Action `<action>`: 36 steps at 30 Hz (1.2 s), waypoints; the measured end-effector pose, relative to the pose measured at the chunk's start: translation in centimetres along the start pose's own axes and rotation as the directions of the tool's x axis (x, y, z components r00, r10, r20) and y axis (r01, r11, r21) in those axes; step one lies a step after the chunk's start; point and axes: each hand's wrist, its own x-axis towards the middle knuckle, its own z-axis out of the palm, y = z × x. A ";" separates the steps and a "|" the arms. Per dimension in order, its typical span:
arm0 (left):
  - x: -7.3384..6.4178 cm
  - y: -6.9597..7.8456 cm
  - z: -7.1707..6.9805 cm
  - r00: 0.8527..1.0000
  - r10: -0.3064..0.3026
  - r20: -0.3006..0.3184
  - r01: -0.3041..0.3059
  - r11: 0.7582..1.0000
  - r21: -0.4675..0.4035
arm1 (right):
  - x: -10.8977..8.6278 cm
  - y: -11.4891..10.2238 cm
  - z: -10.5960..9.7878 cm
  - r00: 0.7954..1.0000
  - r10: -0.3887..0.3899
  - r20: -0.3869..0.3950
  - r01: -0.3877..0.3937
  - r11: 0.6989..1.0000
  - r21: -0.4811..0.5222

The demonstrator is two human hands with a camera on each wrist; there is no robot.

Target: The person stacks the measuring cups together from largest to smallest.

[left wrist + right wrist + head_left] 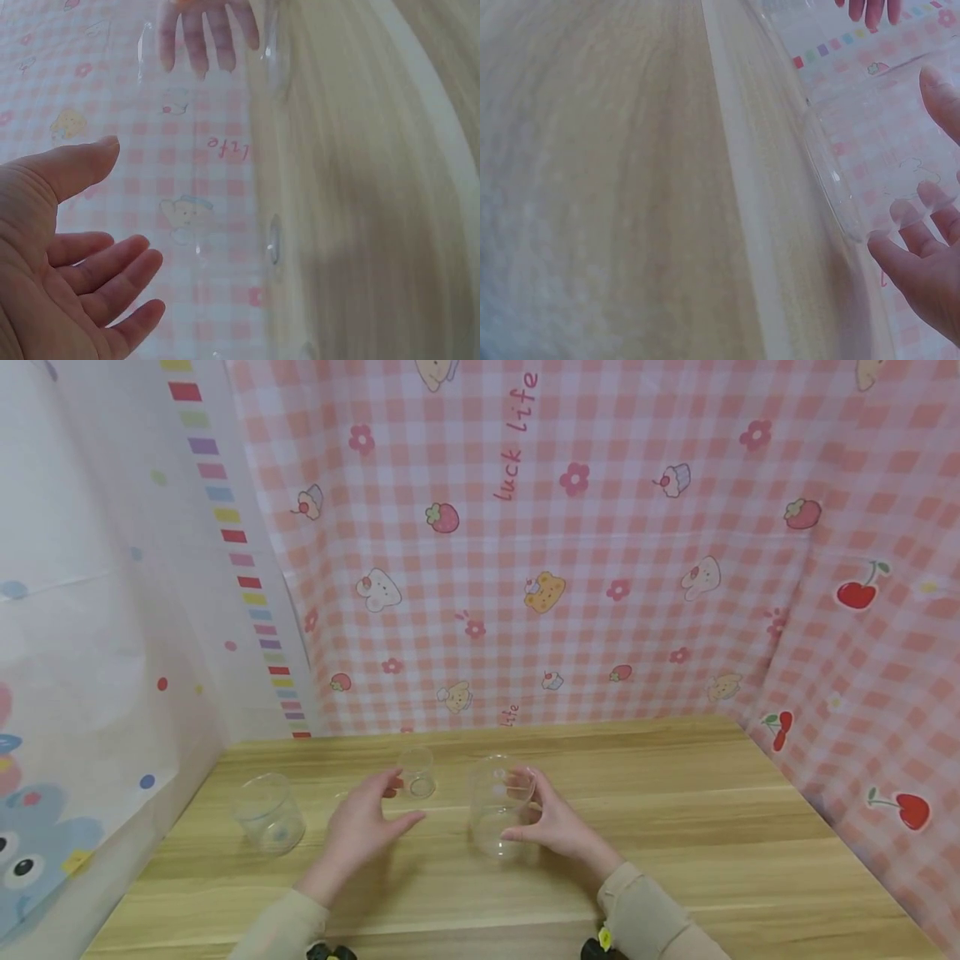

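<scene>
A tall clear cup (487, 814) stands upright on the wooden table, right of the middle. My right hand (555, 818) wraps its right side, fingers behind the wall and thumb in front. In the right wrist view, fingertips (904, 210) meet the see-through wall of this cup (836, 161). My left hand (363, 818) is spread with nothing in its grasp, its fingertips beside a small clear cup (418, 781); whether they touch it I cannot tell. The left wrist view shows that palm (45, 270) with thumb and fingers apart.
A wide clear cup (272, 822) stands on the table (675, 810) to the left of my left hand. A faint clear rim (341, 796) shows behind that hand, mostly hidden. Pink checked cloth (570, 543) hangs behind and right, white printed cloth (75, 568) at left.
</scene>
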 end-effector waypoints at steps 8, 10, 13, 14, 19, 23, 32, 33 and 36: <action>-0.3 -0.6 -1.6 0.999 -0.031 0.011 0.031 0.998 0.060 | 0.0 -0.1 0.0 1.000 0.005 0.005 -0.005 1.000 -0.018; -0.3 -0.7 -2.1 0.999 -0.047 0.014 0.046 0.997 0.068 | 0.0 -0.1 0.0 1.000 0.006 0.007 -0.006 1.000 -0.029; -0.4 -1.0 -2.9 0.997 -0.075 0.012 0.074 0.994 0.077 | 0.1 0.0 -0.1 1.000 0.005 0.010 -0.005 0.999 -0.042; -0.4 -1.1 -3.1 0.997 -0.083 0.010 0.082 0.994 0.078 | 0.1 0.0 -0.1 1.000 0.004 0.012 -0.004 0.999 -0.042; -0.5 -1.6 -4.2 0.994 -0.106 -0.006 0.106 0.991 0.080 | 0.1 0.0 -0.1 1.000 0.004 0.010 -0.004 0.999 -0.041; -0.7 -2.2 -4.9 0.993 -0.115 -0.018 0.116 0.990 0.074 | 0.0 0.0 -0.1 1.000 0.011 0.010 -0.011 0.999 -0.040; -1.0 -3.6 -6.5 0.988 -0.148 -0.037 0.151 0.985 0.083 | -0.1 0.0 -0.1 1.000 -0.003 0.012 0.004 0.999 -0.047; -1.1 -3.7 -6.7 0.988 -0.149 -0.042 0.152 0.985 0.086 | -0.1 0.0 -0.1 1.000 -0.003 0.010 0.003 0.999 -0.051; -1.2 -4.1 -7.2 0.986 -0.155 -0.057 0.160 0.981 0.105 | -0.1 -0.1 -0.1 1.000 0.010 0.003 -0.010 0.998 -0.060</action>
